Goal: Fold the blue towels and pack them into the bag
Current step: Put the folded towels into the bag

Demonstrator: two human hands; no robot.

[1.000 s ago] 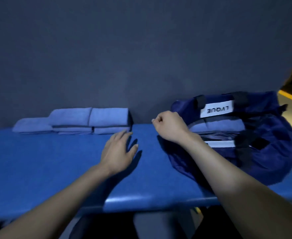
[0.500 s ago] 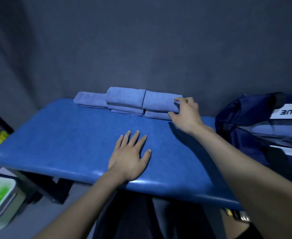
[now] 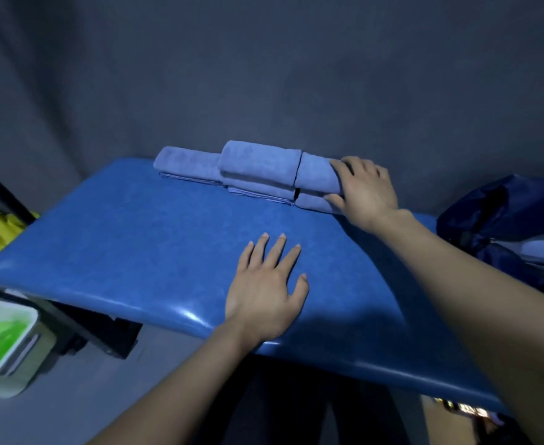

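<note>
The folded blue towels sit in a row along the far edge of the bench, pushed up near the dark curtain, which I take to be a way of keeping the padded top free for folding and the finished ones within reach of the bag at the right end. The right hand is on the rightmost towel of the upper layer, fingers laid over its top and thumb hooked along its front edge, so it looks to be gripping that one bundle to lift it off the one beneath. The left hand lies flat on the bench with fingers spread, holding nothing; it seems only to steady the person leaning forward. The towels look soft and thick, with a fine nap and rounded folds, the sort that sag if picked up by one end. The bench top is smooth, slightly glossy vinyl with a rolled front edge. The bag is dark navy, limp and crumpled like thin nylon, and paler blue cloth shows inside it, probably a towel packed already.
</note>
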